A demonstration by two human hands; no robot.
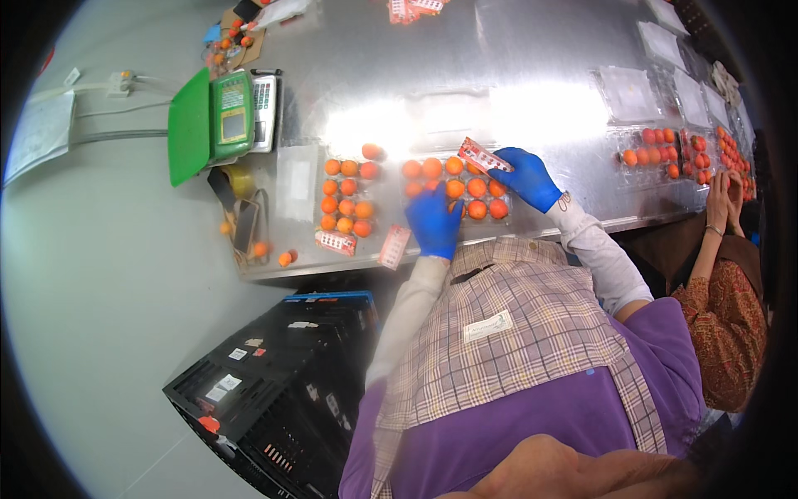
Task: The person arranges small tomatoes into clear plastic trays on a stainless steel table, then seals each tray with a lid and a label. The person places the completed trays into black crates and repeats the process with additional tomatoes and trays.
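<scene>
Small round orange fruits [477, 209] sit in rows in a clear plastic clamshell box [508, 219] before me. My right hand [527, 178], in a blue glove, holds a red and white printed card [477, 153] over the box's top right part. My left hand [434, 221], also gloved in blue, reaches over the fruits at the lower left of the box; its fingers are blurred, and whether it grips a fruit is unclear. Left of this box lies another group of orange fruits [346, 206] in a clear tray. Two more printed cards [336, 242] [394, 247] rest near the table edge.
A green scale [232, 115] stands at the left of the steel table [530, 37]. Loose fruit [285, 259] lies at the near left corner, above black crates [274, 374]. At right, a co-worker's bare hands [720, 193] are beside more filled boxes [651, 153].
</scene>
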